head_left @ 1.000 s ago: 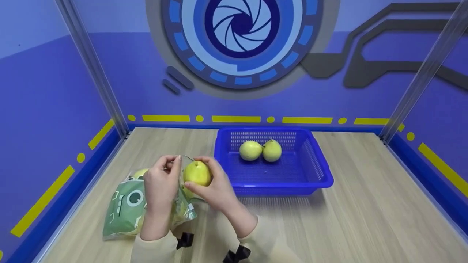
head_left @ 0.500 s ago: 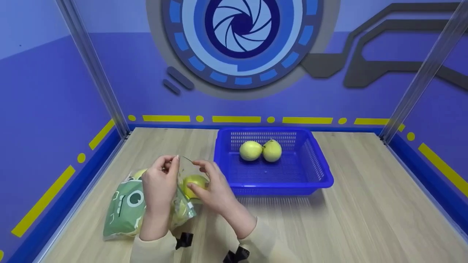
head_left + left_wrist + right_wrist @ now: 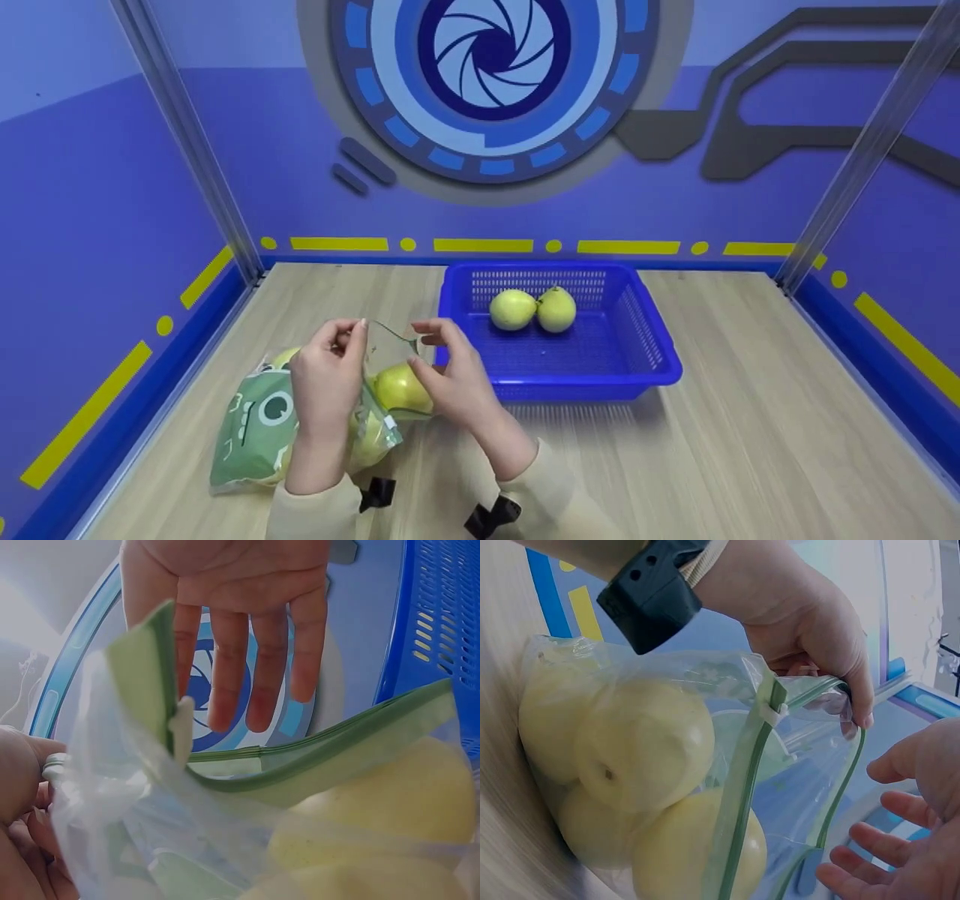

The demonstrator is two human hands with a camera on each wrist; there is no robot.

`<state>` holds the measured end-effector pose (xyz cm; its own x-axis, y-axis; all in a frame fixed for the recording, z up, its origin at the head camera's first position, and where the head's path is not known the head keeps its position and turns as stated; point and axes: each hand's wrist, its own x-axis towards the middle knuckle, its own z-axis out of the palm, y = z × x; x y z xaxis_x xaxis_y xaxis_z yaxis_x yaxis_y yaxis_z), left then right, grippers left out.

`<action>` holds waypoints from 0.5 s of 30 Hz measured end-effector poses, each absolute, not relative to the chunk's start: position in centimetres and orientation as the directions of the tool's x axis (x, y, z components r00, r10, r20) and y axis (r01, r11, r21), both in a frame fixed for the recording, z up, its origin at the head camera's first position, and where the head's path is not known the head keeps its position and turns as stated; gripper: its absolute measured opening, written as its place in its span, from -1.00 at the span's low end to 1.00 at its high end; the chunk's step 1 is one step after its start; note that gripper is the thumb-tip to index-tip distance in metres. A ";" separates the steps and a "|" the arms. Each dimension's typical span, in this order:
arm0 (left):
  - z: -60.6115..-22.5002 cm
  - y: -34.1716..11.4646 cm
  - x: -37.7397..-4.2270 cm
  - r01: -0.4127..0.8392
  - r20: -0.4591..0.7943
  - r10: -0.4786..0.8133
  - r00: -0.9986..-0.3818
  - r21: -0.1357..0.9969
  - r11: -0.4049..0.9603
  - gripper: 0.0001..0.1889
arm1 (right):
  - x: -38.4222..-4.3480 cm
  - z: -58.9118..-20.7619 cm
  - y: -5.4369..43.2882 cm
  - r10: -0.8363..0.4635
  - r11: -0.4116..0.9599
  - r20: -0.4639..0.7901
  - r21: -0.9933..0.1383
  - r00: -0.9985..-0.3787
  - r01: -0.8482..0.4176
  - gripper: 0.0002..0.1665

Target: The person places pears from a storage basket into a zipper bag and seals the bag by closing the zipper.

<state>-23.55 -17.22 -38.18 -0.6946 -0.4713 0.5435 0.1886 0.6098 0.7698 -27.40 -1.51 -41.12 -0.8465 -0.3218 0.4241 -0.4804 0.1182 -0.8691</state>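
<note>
My left hand [image 3: 328, 379] pinches the rim of a clear zip bag [image 3: 253, 431] with a green cartoon face, and the bag's mouth gapes toward the right. Several yellow-green pears [image 3: 649, 742] show through the plastic in the right wrist view. One pear [image 3: 399, 388] lies just inside the mouth. Beside that mouth is my right hand [image 3: 463, 379], its fingers spread and holding nothing. The left wrist view shows the right hand's fingers [image 3: 227, 682] hanging beyond the green zip edge [image 3: 330, 757]. A white slider [image 3: 774, 714] sits on the zip.
A blue plastic basket [image 3: 559, 381] stands right of the bag, with two pears [image 3: 513, 310] in it. The wooden tabletop [image 3: 750, 420] reaches blue printed panels [image 3: 225, 172] at the back and sides. Black wrist mounts [image 3: 491, 516] sit at both sleeves.
My right hand has lowered a pear into the bag's mouth, let go of it and drawn slightly right. The left hand keeps its pinch on the bag's rim.
</note>
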 end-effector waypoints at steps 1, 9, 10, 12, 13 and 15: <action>-38.2 -17.2 -23.5 0.188 0.544 -0.471 -0.695 0.770 0.610 -0.87 | -27.5 -41.1 -1.5 -0.321 0.119 0.424 -0.869 -0.847 -0.481 -0.56; -38.2 -17.2 -23.5 0.204 0.575 -0.466 -0.672 0.749 0.631 -0.87 | -28.0 -40.7 -0.7 -0.289 0.129 0.419 -0.874 -0.861 -0.469 -0.57; -38.3 -17.2 -23.5 0.205 0.580 -0.465 -0.669 0.746 0.634 -0.87 | -28.1 -40.7 -0.6 -0.282 0.127 0.422 -0.874 -0.862 -0.470 -0.58; -38.3 -17.1 -23.5 0.209 0.586 -0.463 -0.665 0.741 0.638 -0.87 | -28.4 -40.7 -0.3 -0.269 0.122 0.427 -0.874 -0.864 -0.470 -0.58; -38.3 -17.1 -23.5 0.211 0.589 -0.462 -0.663 0.739 0.639 -0.86 | -28.5 -40.7 -0.1 -0.263 0.120 0.430 -0.874 -0.864 -0.471 -0.59; -38.3 -17.1 -23.4 0.216 0.594 -0.460 -0.660 0.737 0.641 -0.87 | -28.8 -40.6 0.3 -0.255 0.115 0.431 -0.875 -0.866 -0.470 -0.58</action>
